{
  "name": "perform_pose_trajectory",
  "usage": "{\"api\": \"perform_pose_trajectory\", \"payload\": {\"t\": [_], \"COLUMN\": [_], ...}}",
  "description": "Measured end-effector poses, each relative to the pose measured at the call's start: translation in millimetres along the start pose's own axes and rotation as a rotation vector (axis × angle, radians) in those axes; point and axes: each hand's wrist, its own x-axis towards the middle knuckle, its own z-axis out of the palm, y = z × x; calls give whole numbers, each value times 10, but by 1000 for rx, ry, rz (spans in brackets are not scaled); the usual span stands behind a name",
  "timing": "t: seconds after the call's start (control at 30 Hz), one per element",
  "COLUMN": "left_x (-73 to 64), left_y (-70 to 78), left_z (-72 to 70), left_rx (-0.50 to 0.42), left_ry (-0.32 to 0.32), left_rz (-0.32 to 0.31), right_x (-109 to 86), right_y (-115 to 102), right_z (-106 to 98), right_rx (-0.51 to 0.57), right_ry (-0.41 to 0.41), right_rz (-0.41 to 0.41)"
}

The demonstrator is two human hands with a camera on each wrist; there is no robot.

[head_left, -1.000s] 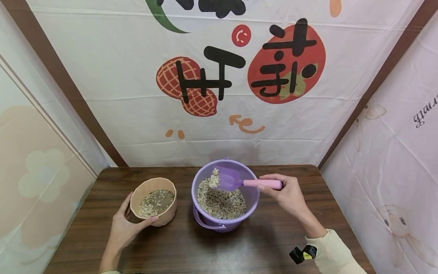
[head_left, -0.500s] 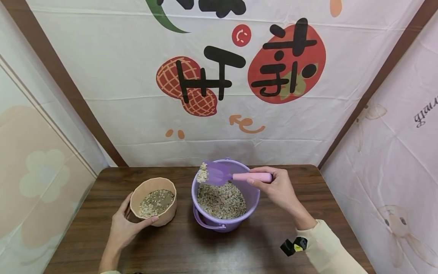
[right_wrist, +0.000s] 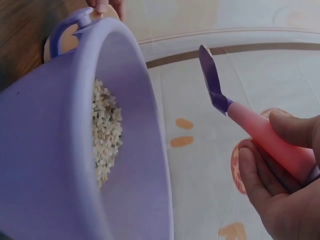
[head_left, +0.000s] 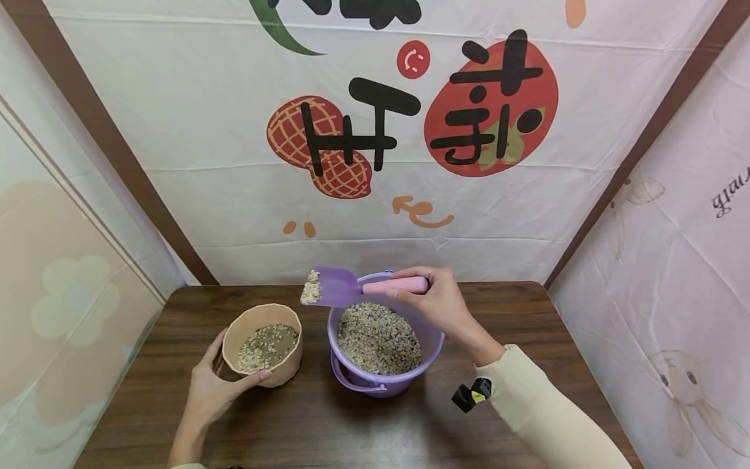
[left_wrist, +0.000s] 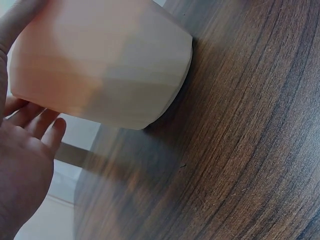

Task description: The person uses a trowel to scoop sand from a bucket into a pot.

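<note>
My right hand [head_left: 436, 303] grips the pink handle of a small shovel [head_left: 336, 286]. Its purple blade carries a little pale gravel near the tip and hangs above the bucket's left rim, pointing left. Below stands a purple bucket [head_left: 435, 339], partly filled with the same mixed gravel [head_left: 379, 339]. At the left, my left hand [head_left: 213, 391] holds a peach-coloured faceted flowerpot [head_left: 287, 371], thumb on the near side and fingers round the left. Pale gravel [head_left: 263, 352] lies over part of the pot's brownish inside. In the left wrist view the pot's wall [left_wrist: 115, 60] fills the upper left.
Both containers are on a dark wooden table [head_left: 293, 430], with a gap between them. The bucket's handle [head_left: 351, 385] hangs down at its front left. A printed cloth [head_left: 234, 208] rises behind the table, and more cloth hangs at both sides. A small black device [head_left: 469, 395] is at my right wrist.
My right hand has carried the shovel up and to the left, from inside the bucket to over its left rim. The left hand, flowerpot and bucket have stayed in place.
</note>
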Motion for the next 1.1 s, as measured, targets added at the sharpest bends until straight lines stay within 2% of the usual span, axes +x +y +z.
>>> {"api": "perform_pose_trajectory", "payload": {"t": [0.27, 0.57, 0.93, 1.1], "left_x": [-8, -12, -9, -14], "left_y": [3, 10, 11, 11], "left_z": [-5, -5, -1, -5], "left_rx": [7, 20, 0, 8], "left_ry": [3, 2, -3, -3], "left_rz": [4, 3, 2, -2], "right_x": [136, 255, 339, 364], "right_y": [-50, -65, -101, -114], "right_z": [200, 411, 610, 695], "right_rx": [9, -46, -93, -109], "right_ry": [-44, -63, -104, -140], "right_rz": [-30, -29, -62, -47]}}
